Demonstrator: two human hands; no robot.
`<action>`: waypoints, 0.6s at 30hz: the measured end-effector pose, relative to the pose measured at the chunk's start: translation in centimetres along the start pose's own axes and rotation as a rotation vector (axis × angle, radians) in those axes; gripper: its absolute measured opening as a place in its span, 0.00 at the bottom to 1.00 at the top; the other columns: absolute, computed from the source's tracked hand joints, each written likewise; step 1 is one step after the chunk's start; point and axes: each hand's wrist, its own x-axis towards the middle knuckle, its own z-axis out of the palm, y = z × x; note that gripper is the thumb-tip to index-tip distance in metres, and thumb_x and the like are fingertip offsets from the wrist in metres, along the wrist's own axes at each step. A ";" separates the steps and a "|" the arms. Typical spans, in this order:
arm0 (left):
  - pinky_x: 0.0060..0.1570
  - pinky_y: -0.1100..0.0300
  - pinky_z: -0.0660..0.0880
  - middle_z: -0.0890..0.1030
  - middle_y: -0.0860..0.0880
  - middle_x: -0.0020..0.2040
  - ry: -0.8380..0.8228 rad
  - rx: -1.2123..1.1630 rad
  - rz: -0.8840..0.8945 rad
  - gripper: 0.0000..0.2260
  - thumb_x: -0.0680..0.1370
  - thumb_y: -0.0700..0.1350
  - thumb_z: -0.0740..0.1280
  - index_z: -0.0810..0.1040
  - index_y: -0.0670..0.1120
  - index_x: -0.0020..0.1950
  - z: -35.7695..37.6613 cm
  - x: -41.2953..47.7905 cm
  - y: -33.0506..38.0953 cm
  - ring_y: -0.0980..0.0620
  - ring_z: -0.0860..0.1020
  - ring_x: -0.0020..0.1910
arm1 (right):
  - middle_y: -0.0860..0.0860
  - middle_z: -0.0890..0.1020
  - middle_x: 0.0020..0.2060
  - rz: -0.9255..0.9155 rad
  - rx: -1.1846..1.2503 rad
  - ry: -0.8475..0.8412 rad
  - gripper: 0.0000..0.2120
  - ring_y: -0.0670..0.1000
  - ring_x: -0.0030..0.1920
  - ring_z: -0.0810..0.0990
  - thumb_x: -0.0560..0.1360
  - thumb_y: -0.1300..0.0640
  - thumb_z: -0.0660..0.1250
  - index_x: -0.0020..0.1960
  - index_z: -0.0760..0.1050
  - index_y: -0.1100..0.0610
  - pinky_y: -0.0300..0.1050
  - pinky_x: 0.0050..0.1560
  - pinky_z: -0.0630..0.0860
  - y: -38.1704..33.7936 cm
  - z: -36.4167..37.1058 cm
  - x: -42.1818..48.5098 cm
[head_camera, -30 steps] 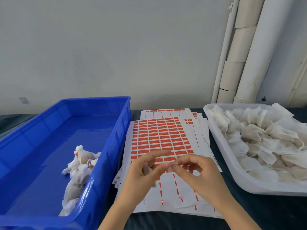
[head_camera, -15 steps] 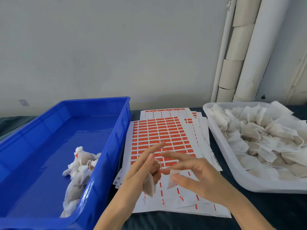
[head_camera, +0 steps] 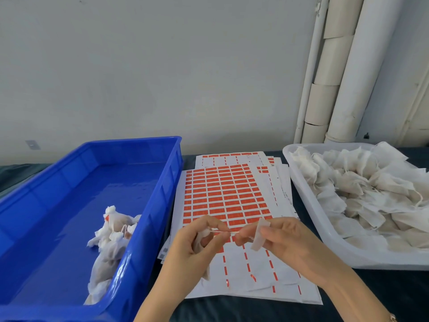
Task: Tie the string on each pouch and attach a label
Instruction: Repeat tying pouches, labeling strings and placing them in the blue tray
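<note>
My left hand (head_camera: 197, 242) grips a small white pouch (head_camera: 200, 238) in its curled fingers, above the label sheets. A thin string (head_camera: 224, 232) runs taut from it to my right hand (head_camera: 276, 240), which pinches the string's end at its fingertips. A small white piece (head_camera: 259, 234), pale side towards me, sticks up between the right fingers; what it is I cannot tell. Under both hands lies the top sheet of orange labels (head_camera: 222, 196), its near rows stripped.
A blue bin (head_camera: 144, 219) on the left holds several tied pouches (head_camera: 113, 231). A white tray (head_camera: 308, 205) on the right is heaped with loose pouches (head_camera: 362, 187). More label sheets (head_camera: 278, 182) are stacked beneath the top one. White pipes (head_camera: 336, 77) stand against the wall.
The hands came together at first, parted briefly, and now hold the string stretched between them. The white piece has risen between my right fingers.
</note>
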 end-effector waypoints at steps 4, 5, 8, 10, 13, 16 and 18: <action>0.38 0.71 0.76 0.82 0.55 0.41 0.069 -0.045 0.029 0.04 0.71 0.54 0.70 0.81 0.56 0.44 -0.2 -0.1 0.3 0.55 0.80 0.39 | 0.56 0.82 0.55 0.054 0.126 0.183 0.13 0.57 0.57 0.81 0.72 0.48 0.71 0.52 0.81 0.56 0.50 0.61 0.76 -0.2 -1.0 0.1; 0.38 0.69 0.76 0.82 0.55 0.41 0.065 -0.045 0.033 0.05 0.70 0.54 0.70 0.82 0.56 0.44 -0.4 -0.1 0.4 0.55 0.80 0.39 | 0.55 0.83 0.55 0.071 0.126 0.270 0.15 0.57 0.56 0.81 0.72 0.49 0.73 0.54 0.79 0.57 0.55 0.62 0.75 -0.2 -1.3 0.2; 0.41 0.64 0.78 0.83 0.54 0.43 -0.066 -0.062 0.042 0.06 0.71 0.54 0.70 0.82 0.54 0.44 -0.6 -0.3 0.9 0.53 0.81 0.43 | 0.53 0.84 0.52 0.122 0.073 0.447 0.21 0.57 0.52 0.83 0.65 0.50 0.74 0.54 0.78 0.58 0.60 0.63 0.73 -0.6 -1.8 0.5; 0.43 0.62 0.78 0.83 0.53 0.43 -0.149 -0.071 0.059 0.05 0.72 0.53 0.71 0.82 0.54 0.44 -0.2 -0.5 1.4 0.51 0.81 0.45 | 0.52 0.85 0.50 0.139 0.033 0.450 0.21 0.55 0.51 0.84 0.63 0.50 0.74 0.52 0.79 0.58 0.58 0.62 0.75 -1.0 -1.3 0.7; 0.39 0.53 0.76 0.82 0.50 0.40 -0.136 -0.051 0.098 0.07 0.71 0.55 0.72 0.82 0.53 0.44 0.8 -0.5 1.9 0.44 0.76 0.40 | 0.51 0.85 0.48 0.135 0.008 0.441 0.23 0.52 0.51 0.84 0.57 0.46 0.76 0.48 0.81 0.57 0.53 0.60 0.76 -1.1 -0.3 0.9; 0.36 0.62 0.74 0.81 0.51 0.39 -0.071 -0.063 0.098 0.08 0.69 0.57 0.73 0.82 0.54 0.41 1.5 -0.2 2.2 0.48 0.76 0.38 | 0.52 0.85 0.47 0.126 0.049 0.393 0.19 0.52 0.50 0.83 0.55 0.46 0.76 0.41 0.83 0.54 0.49 0.56 0.76 -1.0 0.6 0.8; 0.35 0.63 0.73 0.82 0.51 0.37 -0.047 -0.065 0.100 0.07 0.69 0.57 0.73 0.82 0.55 0.41 1.6 0.0 2.2 0.47 0.74 0.35 | 0.53 0.85 0.46 0.127 0.075 0.359 0.16 0.52 0.50 0.83 0.56 0.48 0.77 0.40 0.83 0.56 0.48 0.55 0.76 -1.0 0.8 0.7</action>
